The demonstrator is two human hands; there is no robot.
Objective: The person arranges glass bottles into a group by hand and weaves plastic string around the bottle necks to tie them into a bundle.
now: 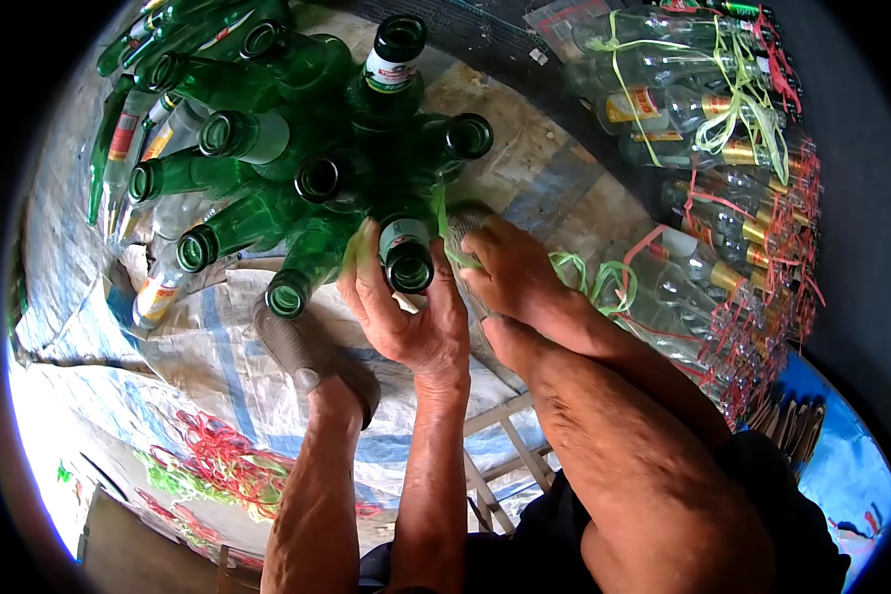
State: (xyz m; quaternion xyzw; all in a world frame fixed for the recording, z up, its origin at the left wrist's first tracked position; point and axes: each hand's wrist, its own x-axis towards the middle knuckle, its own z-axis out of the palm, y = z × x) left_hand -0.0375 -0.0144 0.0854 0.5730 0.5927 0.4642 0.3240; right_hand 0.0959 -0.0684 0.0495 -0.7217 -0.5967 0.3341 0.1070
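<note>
A bunch of green glass bottles (307, 168) lies with its open mouths fanned toward me. My left hand (406, 312) is palm up under the bunch, with its fingers curled around the neck of the nearest labelled green bottle (407, 259). Just to its right, my right hand (518, 272) pinches a light green string (589, 275) that runs from the bunch toward the right. Grey mesh footwear (302, 351) shows at the bunch's lower left. A second grey piece (468, 220) peeks out past my right fingers.
Tied bundles of clear bottles (723, 168) bound with red and green string are stacked at the right. More loose bottles (144, 148) lie at the left. Woven sacking (168, 337) covers the ground, and a heap of red and green string (218, 460) sits at the lower left.
</note>
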